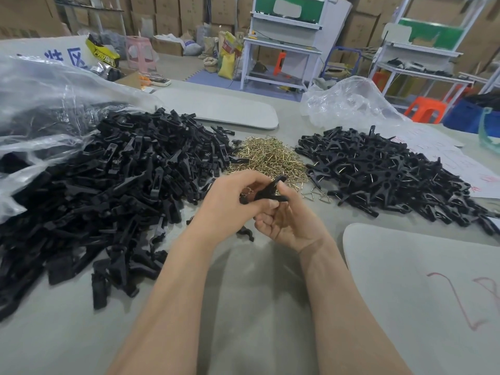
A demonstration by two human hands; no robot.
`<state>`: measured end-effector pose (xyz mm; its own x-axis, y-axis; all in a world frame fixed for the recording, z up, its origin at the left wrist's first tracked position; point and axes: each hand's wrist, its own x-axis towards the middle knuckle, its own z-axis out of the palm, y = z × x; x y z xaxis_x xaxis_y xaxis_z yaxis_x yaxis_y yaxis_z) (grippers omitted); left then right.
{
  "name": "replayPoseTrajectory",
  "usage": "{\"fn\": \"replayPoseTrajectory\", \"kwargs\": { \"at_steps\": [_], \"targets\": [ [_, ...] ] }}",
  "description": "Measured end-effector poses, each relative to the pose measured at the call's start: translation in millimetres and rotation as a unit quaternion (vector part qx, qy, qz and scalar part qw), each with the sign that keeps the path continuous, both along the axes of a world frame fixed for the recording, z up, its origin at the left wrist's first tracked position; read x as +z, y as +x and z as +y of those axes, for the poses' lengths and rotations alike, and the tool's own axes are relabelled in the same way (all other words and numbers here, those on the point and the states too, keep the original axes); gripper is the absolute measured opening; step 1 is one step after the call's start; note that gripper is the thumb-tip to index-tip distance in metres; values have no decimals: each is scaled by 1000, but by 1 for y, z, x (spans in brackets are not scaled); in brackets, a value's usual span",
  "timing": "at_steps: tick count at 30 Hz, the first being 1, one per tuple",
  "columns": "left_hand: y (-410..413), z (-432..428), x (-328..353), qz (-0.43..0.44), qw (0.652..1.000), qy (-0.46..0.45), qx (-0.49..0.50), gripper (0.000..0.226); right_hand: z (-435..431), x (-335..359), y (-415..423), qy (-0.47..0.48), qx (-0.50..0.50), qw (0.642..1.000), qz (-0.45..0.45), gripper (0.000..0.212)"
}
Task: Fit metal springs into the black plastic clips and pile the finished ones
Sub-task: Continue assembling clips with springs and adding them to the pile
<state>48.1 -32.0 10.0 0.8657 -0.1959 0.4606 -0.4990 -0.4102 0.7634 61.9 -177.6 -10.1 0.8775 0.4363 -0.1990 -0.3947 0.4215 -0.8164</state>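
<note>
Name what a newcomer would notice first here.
A huge heap of black clip parts covers the left of the table, with a smaller pile of finished clips on the right. Between them glints a mound of springs, and in front of it the left hand and right hand grip one clip.

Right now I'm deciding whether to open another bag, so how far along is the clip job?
Done: a pile of finished clips with springs, on the right. In hand: left hand and right hand grip one clip; whether its spring is seated is unclear. Left: the larger pile of springless clips and the heap of springs between the piles.
</note>
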Motion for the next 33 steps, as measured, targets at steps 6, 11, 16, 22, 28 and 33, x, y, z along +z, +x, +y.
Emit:
{"fn": "replayPoseTrajectory", "kwargs": {
  "at_steps": [6, 11, 16, 22, 28, 33],
  "targets": [
    [-1, 1, 0, 26, 999, -24, -15, 28, 3, -1, 0, 1, 8, 1000, 16, 44],
    [4, 3, -4, 46, 998, -15, 44, 20, -1, 9, 4, -130, -24, 991, -2, 64],
    [8, 2, -12, 69, 991, 99, 62, 31, -7, 15, 7, -346, -112, 918, -156, 10],
    [13, 14, -8, 121, 964, -25, 234, 27, -24, 43, 33, -106, -436, 889, -94, 74],
    [17, 17, -8, 141, 933, -146, 299, 27, 11, 30, -5, -614, 6, 760, -214, 51],
    [19, 14, -19, 126, 959, 10, 255, 32, 34, 25, -10, -691, 69, 681, -234, 23]
  ]
}}
